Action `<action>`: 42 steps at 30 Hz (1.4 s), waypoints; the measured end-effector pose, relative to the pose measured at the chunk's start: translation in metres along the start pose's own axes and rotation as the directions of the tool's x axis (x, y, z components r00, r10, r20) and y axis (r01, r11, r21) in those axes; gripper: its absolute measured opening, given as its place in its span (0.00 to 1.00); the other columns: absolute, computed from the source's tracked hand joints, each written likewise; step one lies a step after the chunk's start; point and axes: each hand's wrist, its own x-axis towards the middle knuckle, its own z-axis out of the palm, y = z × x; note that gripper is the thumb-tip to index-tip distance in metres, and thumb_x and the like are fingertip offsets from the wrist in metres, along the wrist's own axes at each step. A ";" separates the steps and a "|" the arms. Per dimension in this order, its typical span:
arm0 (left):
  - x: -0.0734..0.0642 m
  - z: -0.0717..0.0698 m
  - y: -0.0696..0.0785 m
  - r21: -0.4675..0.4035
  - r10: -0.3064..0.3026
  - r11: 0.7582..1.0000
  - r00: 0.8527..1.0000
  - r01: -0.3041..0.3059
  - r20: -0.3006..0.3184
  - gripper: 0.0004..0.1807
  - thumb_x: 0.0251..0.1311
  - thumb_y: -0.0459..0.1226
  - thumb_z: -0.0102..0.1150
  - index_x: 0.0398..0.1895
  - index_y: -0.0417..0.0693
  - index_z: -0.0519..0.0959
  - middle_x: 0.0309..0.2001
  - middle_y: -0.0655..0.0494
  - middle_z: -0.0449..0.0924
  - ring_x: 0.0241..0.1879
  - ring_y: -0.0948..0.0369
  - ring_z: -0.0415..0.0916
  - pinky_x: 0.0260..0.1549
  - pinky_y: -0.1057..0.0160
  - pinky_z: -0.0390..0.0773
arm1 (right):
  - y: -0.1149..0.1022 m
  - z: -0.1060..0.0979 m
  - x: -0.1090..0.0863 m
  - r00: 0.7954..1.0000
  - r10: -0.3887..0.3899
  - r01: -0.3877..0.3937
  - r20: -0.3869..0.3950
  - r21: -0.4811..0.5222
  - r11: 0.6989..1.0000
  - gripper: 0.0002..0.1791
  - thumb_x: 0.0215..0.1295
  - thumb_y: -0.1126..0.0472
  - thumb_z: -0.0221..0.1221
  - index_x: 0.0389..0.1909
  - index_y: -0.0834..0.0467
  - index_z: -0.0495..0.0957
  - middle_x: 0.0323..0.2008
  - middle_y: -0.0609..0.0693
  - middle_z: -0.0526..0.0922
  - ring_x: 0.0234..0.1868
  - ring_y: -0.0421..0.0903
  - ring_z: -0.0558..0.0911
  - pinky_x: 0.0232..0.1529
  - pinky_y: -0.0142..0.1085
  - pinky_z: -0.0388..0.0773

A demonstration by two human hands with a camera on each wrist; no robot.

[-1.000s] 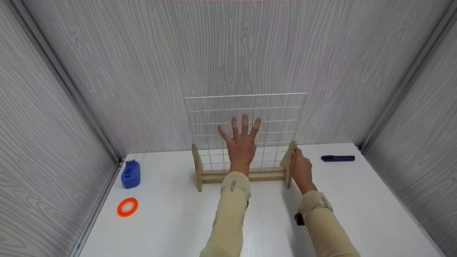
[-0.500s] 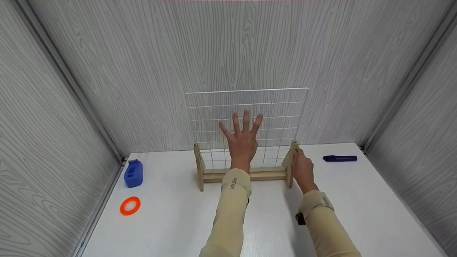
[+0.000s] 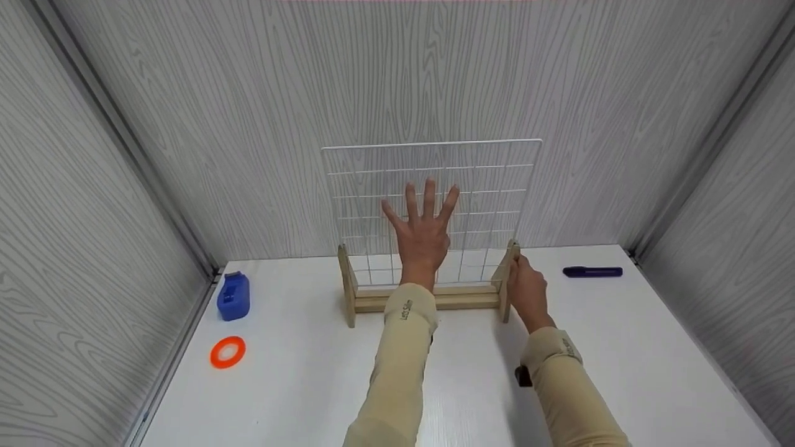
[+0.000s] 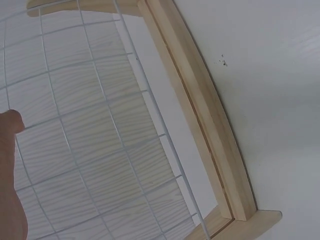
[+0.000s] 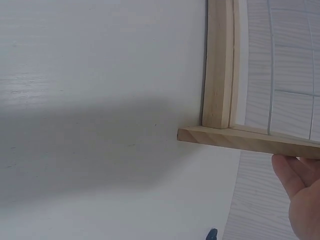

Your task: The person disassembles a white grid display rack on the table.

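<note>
White wire grid (image 3: 471, 192), likely light, stiff; grab by rim (image 3: 431, 144). With left fingers (image 3: 430, 198) spread, can't tell whether pinching upright (image 5: 250, 143) with right fingers (image 5: 287, 175).

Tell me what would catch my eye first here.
Probably the left hand, fingers spread over the white wire grid in the middle. Then the bright orange ring on the left of the white table. The right hand holds the right end of the wooden stand.
</note>
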 end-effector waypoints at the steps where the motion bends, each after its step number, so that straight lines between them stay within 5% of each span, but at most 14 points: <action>1: 0.001 0.000 -0.001 0.002 -0.001 1.000 1.000 0.001 -0.015 0.51 0.61 0.57 0.64 0.80 0.77 0.41 0.80 0.52 0.47 0.79 0.43 0.47 0.67 0.22 0.53 | 0.000 0.000 0.000 1.000 0.001 -0.001 0.005 -0.001 1.000 0.24 0.83 0.58 0.40 0.65 0.71 0.69 0.50 0.75 0.82 0.49 0.71 0.84 0.47 0.62 0.81; 9: 0.007 -0.004 -0.002 0.001 -0.002 1.000 0.998 0.002 -0.069 0.49 0.61 0.53 0.64 0.80 0.78 0.45 0.79 0.52 0.52 0.78 0.44 0.52 0.66 0.22 0.55 | -0.001 0.000 0.001 1.000 -0.005 0.005 0.022 -0.013 1.000 0.23 0.83 0.59 0.40 0.62 0.72 0.70 0.44 0.74 0.83 0.43 0.69 0.86 0.41 0.60 0.82; 30: 0.025 -0.020 -0.011 0.034 0.015 0.999 0.996 -0.012 -0.090 0.52 0.58 0.58 0.65 0.80 0.77 0.43 0.79 0.52 0.52 0.78 0.44 0.52 0.66 0.23 0.56 | -0.004 -0.003 0.002 0.998 0.034 -0.034 0.044 -0.010 0.999 0.24 0.83 0.57 0.39 0.65 0.70 0.68 0.51 0.74 0.82 0.48 0.70 0.84 0.45 0.60 0.82; 42: 0.036 -0.025 -0.015 0.021 0.019 1.000 0.981 -0.015 -0.192 0.49 0.59 0.53 0.64 0.79 0.78 0.47 0.77 0.51 0.57 0.76 0.44 0.55 0.64 0.22 0.58 | -0.002 -0.001 0.002 0.999 0.016 -0.015 0.034 -0.029 0.999 0.23 0.83 0.58 0.39 0.63 0.72 0.69 0.47 0.74 0.83 0.47 0.70 0.84 0.44 0.62 0.81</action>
